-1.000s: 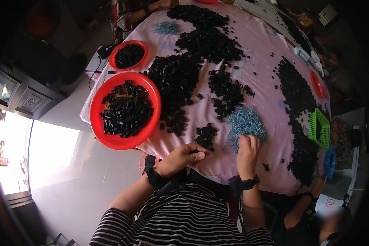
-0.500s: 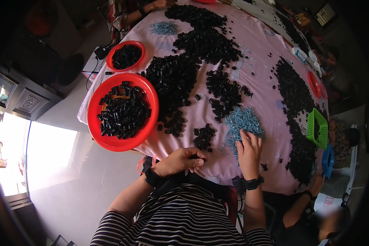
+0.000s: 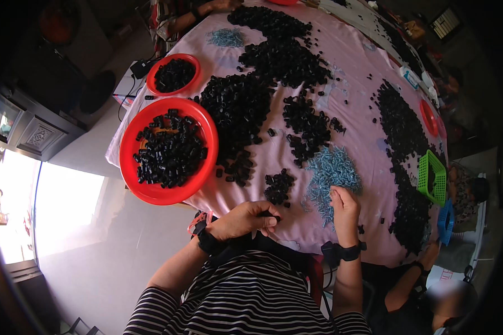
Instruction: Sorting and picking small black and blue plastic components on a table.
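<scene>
My left hand [image 3: 245,220] is closed at the table's near edge, with a small black cylindrical part [image 3: 277,218] pinched between thumb and fingers. My right hand [image 3: 345,211] hovers by the near side of a pile of thin blue-grey screw-like pieces [image 3: 335,167]. Its fingertips are pressed together, and whatever is between them is too small to make out. Between the two hands lies a little cluster of black parts [image 3: 278,187]. A larger heap of the same black parts [image 3: 235,109] spreads farther back on the pink cloth.
A big red basin [image 3: 129,167] and a smaller red bowl [image 3: 193,64] hold black parts at the left. Another blue-grey pile [image 3: 226,38] lies at the far left. Green [image 3: 432,177] and blue [image 3: 446,220] baskets stand on the right. Co-workers' arms [image 3: 405,283] reach in at right and far left.
My right hand has drawn back slightly from the blue-grey pile, and its spread fingers have closed into a pinch. The left hand stays in place with the black part.
</scene>
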Available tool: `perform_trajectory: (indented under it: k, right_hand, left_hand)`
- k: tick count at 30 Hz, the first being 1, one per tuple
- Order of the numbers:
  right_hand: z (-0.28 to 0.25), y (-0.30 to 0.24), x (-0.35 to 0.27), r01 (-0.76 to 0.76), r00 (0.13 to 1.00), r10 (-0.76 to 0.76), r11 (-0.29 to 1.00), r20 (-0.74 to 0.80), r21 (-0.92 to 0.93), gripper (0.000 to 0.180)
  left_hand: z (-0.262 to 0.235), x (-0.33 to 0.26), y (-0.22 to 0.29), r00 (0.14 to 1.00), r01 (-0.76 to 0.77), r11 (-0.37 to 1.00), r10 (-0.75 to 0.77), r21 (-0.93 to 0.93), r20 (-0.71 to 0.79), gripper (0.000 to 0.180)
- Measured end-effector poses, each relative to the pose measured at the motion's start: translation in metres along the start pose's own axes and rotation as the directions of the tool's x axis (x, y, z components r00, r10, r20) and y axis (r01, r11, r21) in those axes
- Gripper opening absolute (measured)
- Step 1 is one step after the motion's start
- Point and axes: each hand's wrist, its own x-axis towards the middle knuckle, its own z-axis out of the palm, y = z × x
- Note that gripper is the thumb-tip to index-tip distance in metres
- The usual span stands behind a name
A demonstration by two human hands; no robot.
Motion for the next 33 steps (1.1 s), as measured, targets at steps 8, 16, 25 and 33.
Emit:
perform_trajectory:
  k: [8,16,25,33]
  right_hand:
    - [-0.003,0.007,0.000,0.011,0.999,-0.005,0.992,0.049,-0.129,0.012]
    - [-0.002,-0.009,-0.001,-0.145,0.988,0.147,0.989,0.038,-0.038,0.020]
    - [-0.006,-0.008,-0.001,-0.258,0.961,0.261,0.965,0.088,-0.043,0.027]
    - [-0.003,-0.009,-0.006,-0.259,0.962,0.256,0.966,0.091,0.022,0.017]
  left_hand:
    - [-0.002,0.002,-0.003,1.000,0.007,1.000,-0.007,-0.020,0.007,0.026]
    - [-0.004,0.002,-0.003,1.000,0.002,1.000,-0.001,-0.025,0.016,0.024]
    - [-0.002,0.002,-0.001,1.000,0.001,0.999,-0.001,-0.039,0.010,0.024]
    - [-0.004,0.001,-0.002,1.000,-0.002,0.999,0.003,-0.036,0.017,0.025]
